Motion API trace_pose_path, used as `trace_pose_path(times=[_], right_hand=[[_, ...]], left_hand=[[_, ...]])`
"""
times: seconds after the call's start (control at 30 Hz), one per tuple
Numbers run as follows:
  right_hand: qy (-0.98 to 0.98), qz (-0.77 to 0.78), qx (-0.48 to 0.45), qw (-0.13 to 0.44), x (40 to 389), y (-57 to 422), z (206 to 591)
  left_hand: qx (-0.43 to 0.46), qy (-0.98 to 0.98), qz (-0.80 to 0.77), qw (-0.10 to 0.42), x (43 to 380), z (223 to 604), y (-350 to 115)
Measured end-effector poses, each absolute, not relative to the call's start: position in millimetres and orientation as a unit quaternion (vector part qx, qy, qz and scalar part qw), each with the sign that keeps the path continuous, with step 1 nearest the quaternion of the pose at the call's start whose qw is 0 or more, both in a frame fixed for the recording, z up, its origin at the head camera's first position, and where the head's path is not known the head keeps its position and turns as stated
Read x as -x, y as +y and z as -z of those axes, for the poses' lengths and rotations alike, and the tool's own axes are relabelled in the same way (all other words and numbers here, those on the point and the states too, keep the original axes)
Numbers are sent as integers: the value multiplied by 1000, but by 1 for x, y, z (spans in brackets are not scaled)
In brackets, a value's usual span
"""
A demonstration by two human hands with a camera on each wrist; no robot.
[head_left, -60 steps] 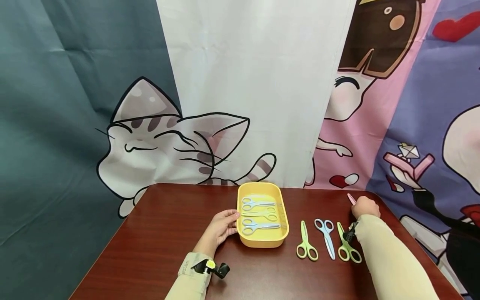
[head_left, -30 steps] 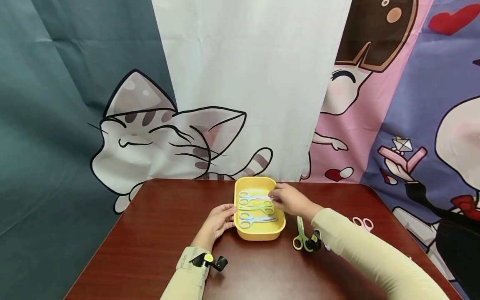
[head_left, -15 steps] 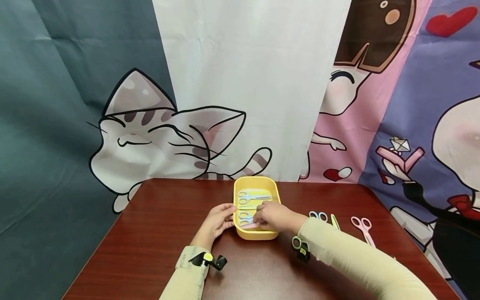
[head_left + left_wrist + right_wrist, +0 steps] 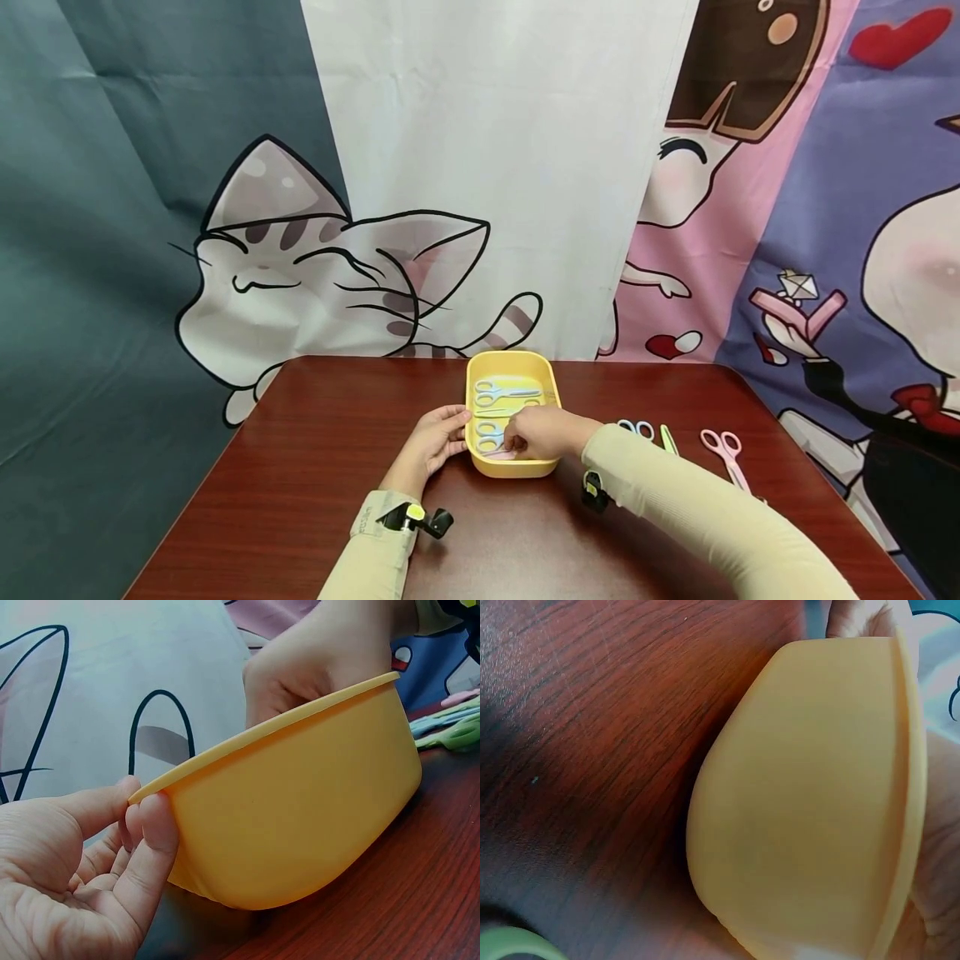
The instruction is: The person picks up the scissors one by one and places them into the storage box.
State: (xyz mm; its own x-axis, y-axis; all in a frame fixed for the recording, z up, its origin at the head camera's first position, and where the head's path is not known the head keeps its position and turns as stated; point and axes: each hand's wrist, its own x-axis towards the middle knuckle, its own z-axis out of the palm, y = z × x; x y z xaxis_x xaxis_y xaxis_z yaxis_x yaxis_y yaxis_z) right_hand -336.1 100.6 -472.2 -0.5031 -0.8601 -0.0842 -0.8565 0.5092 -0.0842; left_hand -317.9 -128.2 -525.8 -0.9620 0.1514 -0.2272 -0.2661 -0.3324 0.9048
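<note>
My left hand (image 4: 437,437) pinches the left rim of a yellow plastic basket (image 4: 514,471); the left wrist view shows thumb and fingers on either side of that rim (image 4: 262,733). Inside the basket, my right hand (image 4: 546,433) is lowered at the near end, holding pink scissors (image 4: 498,456). Its fingertips and most of those scissors are hidden. Beside them lie light-blue scissors (image 4: 490,429), then green scissors (image 4: 495,412), and another light-blue pair (image 4: 508,392) farther back. The right wrist view is mostly filled by the basket's outer wall (image 4: 802,795).
On the dark red table (image 4: 337,467), right of the basket, lie blue scissors (image 4: 637,428), green scissors (image 4: 669,440) and pink scissors (image 4: 723,448), partly behind my right sleeve. A green handle loop (image 4: 517,943) shows in the right wrist view. A printed cloth (image 4: 510,167) hangs behind the table.
My right hand took pink scissors from the far right, carried them left and lowered them into the basket's near end. The left hand has kept its grip on the rim.
</note>
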Motion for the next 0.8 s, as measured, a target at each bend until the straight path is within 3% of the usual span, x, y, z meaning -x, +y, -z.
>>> trace_pose_path(times=[0.27,0.8], right_hand=[[873,21,480,78,339,100,472],[873,20,483,61,341,100,479]], left_hand=[[50,572,-808,130,321,524,-127],[57,562,-814,134,320,525,-128]])
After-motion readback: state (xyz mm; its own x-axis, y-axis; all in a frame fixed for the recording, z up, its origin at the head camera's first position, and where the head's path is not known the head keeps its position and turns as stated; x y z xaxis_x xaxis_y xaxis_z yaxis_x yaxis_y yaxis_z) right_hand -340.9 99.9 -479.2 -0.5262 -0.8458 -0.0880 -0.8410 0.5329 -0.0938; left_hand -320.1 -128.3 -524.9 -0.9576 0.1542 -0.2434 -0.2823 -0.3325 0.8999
